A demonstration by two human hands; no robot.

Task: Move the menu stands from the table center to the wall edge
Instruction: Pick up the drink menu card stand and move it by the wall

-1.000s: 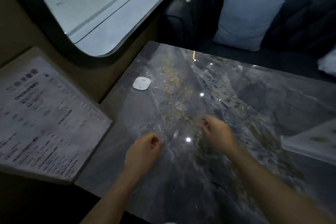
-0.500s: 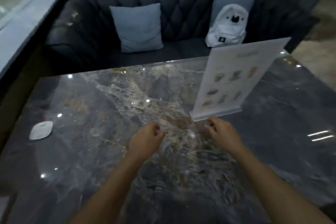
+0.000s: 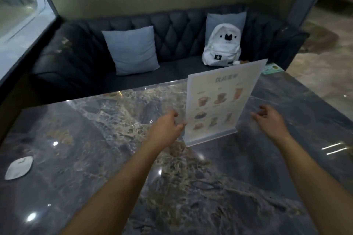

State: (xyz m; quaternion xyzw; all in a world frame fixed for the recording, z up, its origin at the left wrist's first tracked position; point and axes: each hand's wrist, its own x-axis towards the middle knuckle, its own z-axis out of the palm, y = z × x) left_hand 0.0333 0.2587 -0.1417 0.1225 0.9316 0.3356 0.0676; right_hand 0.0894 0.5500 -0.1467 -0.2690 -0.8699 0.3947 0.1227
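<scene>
A clear acrylic menu stand (image 3: 219, 103) with a pale sheet of drink pictures stands upright on the dark marble table (image 3: 95, 158), right of the middle. My left hand (image 3: 166, 129) is open at the stand's left edge, fingertips close to it or just touching. My right hand (image 3: 269, 120) hovers open to the right of the stand, apart from it. Neither hand holds anything.
A small white puck-like device (image 3: 19, 167) lies near the table's left edge, below the window wall (image 3: 23, 17). Behind the table is a dark tufted sofa (image 3: 172, 30) with a blue cushion (image 3: 131, 49) and a white backpack (image 3: 221, 46). A green card (image 3: 271, 68) lies at the far right corner.
My view swung from the window wall and a menu there to the table's right side. Both hands opened and spread apart, reaching forward to either side of the menu stand.
</scene>
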